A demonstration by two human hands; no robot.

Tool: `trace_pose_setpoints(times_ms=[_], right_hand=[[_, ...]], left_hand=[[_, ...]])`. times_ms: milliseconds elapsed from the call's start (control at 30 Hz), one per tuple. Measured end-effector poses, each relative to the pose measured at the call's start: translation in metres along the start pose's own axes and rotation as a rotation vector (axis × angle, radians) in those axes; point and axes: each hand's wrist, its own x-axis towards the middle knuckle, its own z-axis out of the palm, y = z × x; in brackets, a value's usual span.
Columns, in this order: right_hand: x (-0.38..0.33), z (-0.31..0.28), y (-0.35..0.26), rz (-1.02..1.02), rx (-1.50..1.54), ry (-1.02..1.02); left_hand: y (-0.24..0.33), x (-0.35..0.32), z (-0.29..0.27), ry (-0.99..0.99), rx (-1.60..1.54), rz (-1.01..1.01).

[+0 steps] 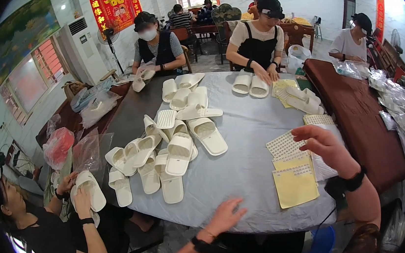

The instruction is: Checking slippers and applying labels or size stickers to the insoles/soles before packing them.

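Note:
My left hand [225, 215] hovers by the near edge of the table, fingers apart, holding nothing. Raised over the right side is my right hand [327, 147], its fingers stretched out and slightly bent, with nothing in them. Beside it lie sheets of small white labels [285, 145] and a yellow backing sheet [296, 191] that has few labels left near its top. A heap of cream slippers [179, 151] with quilted straps spreads across the left and middle of the table, some stacked on others. The nearest slipper to my left hand is a single one [172, 186] with its toe toward me.
A grey cloth covers the table [251, 170]. Across it, one person handles a pair of slippers [250, 86]; another holds a slipper [144, 79]. At left a seated person holds slippers [90, 190]. A brown bench [356, 130] with plastic bags stands right; a blue bucket [318, 245] is below.

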Motion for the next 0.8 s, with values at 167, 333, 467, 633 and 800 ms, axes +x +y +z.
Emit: trace_pose_setpoints(times_ms=[167, 333, 467, 633, 800], right_hand=[[-0.050, 0.027, -0.098, -0.108, 0.309, 0.040], [-0.080, 0.043, -0.160, -0.090, 0.352, -0.101], [-0.100, 0.050, -0.191, -0.032, 0.453, -0.275], [-0.120, 0.052, -0.194, -0.242, 0.360, -0.285], [-0.133, 0.044, -0.178, -0.501, 0.172, -0.152]], left_hand=[[0.095, -0.026, -0.112, 0.070, -0.207, 0.357], [0.217, -0.073, -0.180, -0.281, -0.785, 0.420], [0.259, -0.015, -0.199, -1.426, -0.621, 0.988], [0.267, -0.052, -0.195, -0.876, -0.629, 1.125], [0.265, -0.074, -0.185, -0.272, -0.445, 1.323]])
